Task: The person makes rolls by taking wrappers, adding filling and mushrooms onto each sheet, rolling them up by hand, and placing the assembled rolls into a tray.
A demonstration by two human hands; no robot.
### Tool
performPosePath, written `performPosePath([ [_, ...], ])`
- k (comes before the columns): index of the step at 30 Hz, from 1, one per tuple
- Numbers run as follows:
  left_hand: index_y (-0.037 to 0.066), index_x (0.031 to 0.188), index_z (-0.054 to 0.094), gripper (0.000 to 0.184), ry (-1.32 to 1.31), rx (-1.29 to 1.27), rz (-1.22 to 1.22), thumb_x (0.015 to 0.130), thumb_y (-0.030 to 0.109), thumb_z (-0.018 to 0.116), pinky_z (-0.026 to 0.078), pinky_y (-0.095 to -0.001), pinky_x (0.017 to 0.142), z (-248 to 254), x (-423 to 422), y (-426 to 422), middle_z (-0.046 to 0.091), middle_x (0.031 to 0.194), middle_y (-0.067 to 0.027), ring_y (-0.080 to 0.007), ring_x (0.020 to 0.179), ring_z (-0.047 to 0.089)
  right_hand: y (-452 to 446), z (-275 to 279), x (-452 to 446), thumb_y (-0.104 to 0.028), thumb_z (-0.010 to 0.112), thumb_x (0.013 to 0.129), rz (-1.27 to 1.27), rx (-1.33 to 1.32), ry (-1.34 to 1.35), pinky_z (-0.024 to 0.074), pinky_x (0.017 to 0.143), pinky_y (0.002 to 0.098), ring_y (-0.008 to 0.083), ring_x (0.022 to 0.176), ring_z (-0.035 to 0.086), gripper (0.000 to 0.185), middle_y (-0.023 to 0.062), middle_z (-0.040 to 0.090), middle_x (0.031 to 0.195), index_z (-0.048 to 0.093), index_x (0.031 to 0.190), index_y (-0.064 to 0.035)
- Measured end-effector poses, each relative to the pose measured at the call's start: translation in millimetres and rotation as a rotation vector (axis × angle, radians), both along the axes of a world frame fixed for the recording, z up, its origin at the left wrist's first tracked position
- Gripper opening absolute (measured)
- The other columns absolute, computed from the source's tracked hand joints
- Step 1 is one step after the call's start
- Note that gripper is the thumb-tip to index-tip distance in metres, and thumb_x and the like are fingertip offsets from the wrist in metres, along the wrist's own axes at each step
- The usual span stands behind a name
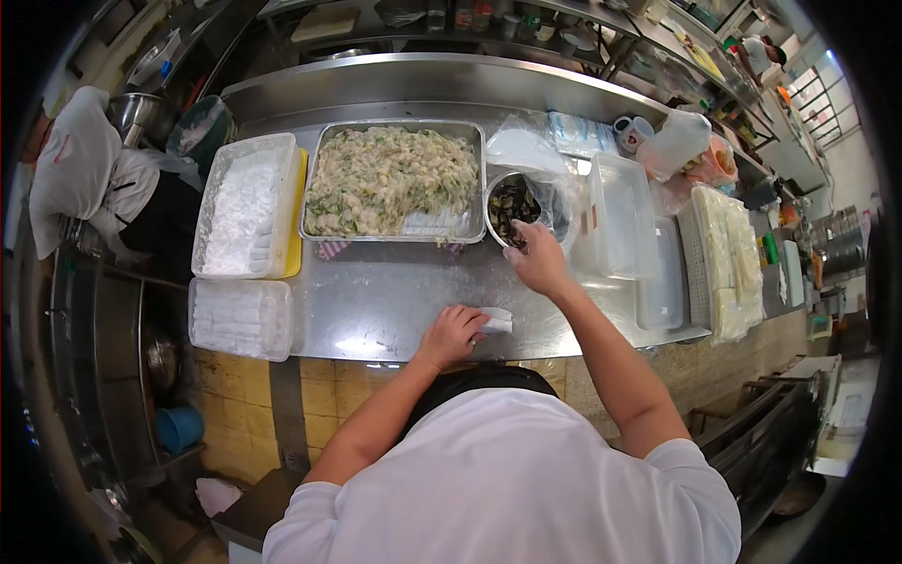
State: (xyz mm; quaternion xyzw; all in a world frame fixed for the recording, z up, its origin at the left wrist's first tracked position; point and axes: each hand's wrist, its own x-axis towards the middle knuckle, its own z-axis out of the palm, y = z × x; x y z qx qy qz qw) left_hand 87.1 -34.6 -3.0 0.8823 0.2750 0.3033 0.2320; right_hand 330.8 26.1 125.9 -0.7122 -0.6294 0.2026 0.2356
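Both arms [613,355] fwd: L fingers [470,318] on white piece [499,321], R fingers [525,235] over bowl [489,211], grips unclear.

Right hand [539,260] at round bowl [488,212]

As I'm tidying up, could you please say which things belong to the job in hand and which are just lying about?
Apparently in use: white piece at the left hand; round bowl at the right hand; mixture tray.
Apparently lying about: blue bucket; cups.
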Motion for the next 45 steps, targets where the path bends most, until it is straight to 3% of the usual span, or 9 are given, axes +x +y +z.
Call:
performPosePath([
  [3,0.012,0.122,0.074,0.042,0.006,-0.007,0.000,0.084,0.023,0.086,0.053,-0.0456,0.094,-0.8,-1.3,-1.6,0.073,0.119,-0.0066,-0.0307,0.109,0.067,28.7,1.7,-9.6,-0.021,0.079,0.091,0.165,-0.079,0.087,0.0628,0.082,0.0489,0.0418,0.093,0.078,0.062,0.0256,0.077,0.104,0.060,0.144,0.0052],
  [6,0.013,0.124,0.073,0.043,0.027,-0.012,-0.012,0.084,0.024,0.086,0.052,-0.0456,0.094,-0.6,-2.6,1.2,0.073,0.120,-0.0057,-0.0302,0.111,0.067,43.5,33.5,-47.1,-0.021,0.076,0.094,0.094,-0.602,0.222,0.0642,0.063,0.0450,0.0356,0.070,0.078,0.061,0.0261,0.077,0.087,0.057,0.142,0.0111],
  [7,0.013,0.124,0.073,0.043,0.025,-0.017,-0.013,0.085,0.025,0.086,0.052,-0.0453,0.094,-1.1,-2.6,0.5,0.072,0.121,-0.0052,-0.0299,0.112,0.067,50.6,15.9,-49.7,-0.019,0.073,0.100,0.125,-0.639,0.169,0.0555,0.044,0.0372,0.0262,0.057,0.072,0.072,0.0224,0.075,0.084,0.043,0.158,0.0111],
  [10,0.013,0.125,0.072,0.043,0.013,-0.024,-0.015,0.085,0.026,0.085,0.052,-0.0453,0.095,-2.6,-3.1,-0.4,0.072,0.121,-0.0045,-0.0297,0.114,0.066,60.9,4.6,-60.4,-0.018,0.073,0.100,0.185,-0.715,0.052,0.0582,0.048,0.0383,0.0268,0.062,0.074,0.075,0.0203,0.075,0.083,0.040,0.162,0.0078],
  [13,0.013,0.125,0.072,0.044,0.010,-0.033,-0.017,0.085,0.026,0.085,0.052,-0.0461,0.097,-3.5,-3.2,-0.2,0.072,0.121,-0.0043,-0.0301,0.115,0.066,57.4,8.3,-70.0,-0.011,0.067,0.098,0.148,-0.702,0.235,0.0616,0.053,0.0423,0.0285,0.061,0.074,0.058,0.0211,0.075,0.083,0.051,0.149,0.0103],
  [28,0.013,0.123,0.072,0.040,-0.019,-0.009,-0.015,0.086,0.021,0.083,0.051,-0.0454,0.097,1.1,-2.7,-0.8,0.070,0.121,-0.0039,-0.0290,0.111,0.065,104.1,-1.9,-138.9,-0.010,0.067,0.102,0.251,-0.843,0.641,0.0600,0.057,0.0420,0.0260,0.066,0.072,0.061,0.0204,0.075,0.090,0.049,0.160,0.0007],
  [37,0.013,0.124,0.073,0.040,-0.008,-0.002,-0.002,0.086,0.023,0.082,0.052,-0.0456,0.099,-13.1,-1.9,-3.0,0.070,0.122,-0.0047,-0.0291,0.113,0.065,83.0,-22.2,-120.5,-0.015,0.063,0.104,0.202,-0.887,1.365,0.0600,0.065,0.0403,0.0237,0.077,0.072,0.056,0.0192,0.074,0.104,0.054,0.159,-0.0063],
  [40,0.013,0.124,0.073,0.040,0.012,-0.016,-0.002,0.086,0.021,0.082,0.052,-0.0455,0.098,-14.5,0.0,-2.9,0.071,0.122,-0.0049,-0.0294,0.113,0.066,44.9,-5.7,-82.5,-0.013,0.064,0.101,0.244,-0.841,1.243,0.0621,0.077,0.0416,0.0247,0.086,0.073,0.059,0.0164,0.075,0.110,0.056,0.160,-0.0112],
  [45,0.013,0.121,0.075,0.038,-0.055,-0.042,-0.014,0.084,0.020,0.084,0.053,-0.0458,0.096,-3.5,0.3,-0.9,0.072,0.117,-0.0054,-0.0302,0.110,0.067,-33.8,-32.9,2.3,-0.013,0.070,0.095,0.619,-0.257,-0.049,0.0530,0.110,0.0498,0.0408,0.127,0.064,0.069,0.0237,0.058,0.151,0.056,0.162,-0.0223],
])
